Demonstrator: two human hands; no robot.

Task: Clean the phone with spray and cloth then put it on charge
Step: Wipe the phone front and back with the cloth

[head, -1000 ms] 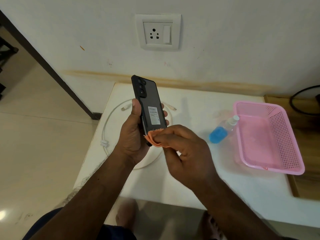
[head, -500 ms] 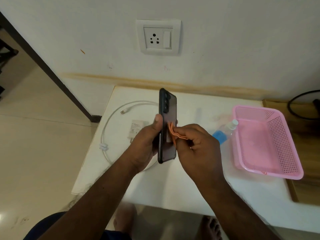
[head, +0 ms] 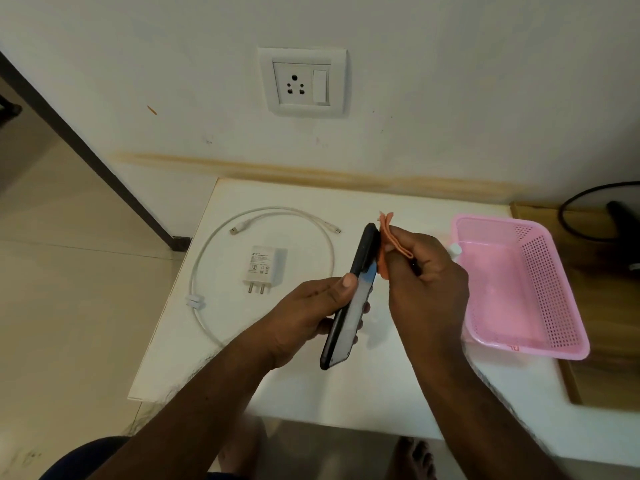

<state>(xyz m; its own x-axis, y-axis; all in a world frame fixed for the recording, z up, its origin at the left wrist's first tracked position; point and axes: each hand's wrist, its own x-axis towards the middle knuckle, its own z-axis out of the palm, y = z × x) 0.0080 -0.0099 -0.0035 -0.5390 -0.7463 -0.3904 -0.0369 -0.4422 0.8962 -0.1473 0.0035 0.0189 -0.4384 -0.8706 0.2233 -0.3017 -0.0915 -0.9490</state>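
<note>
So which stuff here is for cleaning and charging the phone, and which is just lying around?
For the job:
phone, in the left hand
orange cloth, in the right hand
white charger plug
white cable
wall socket

Just lying around:
pink basket
black cord at the far right

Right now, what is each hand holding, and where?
Left hand grips the phone around its middle; right hand pinches the folded cloth against the phone's upper end.
</note>
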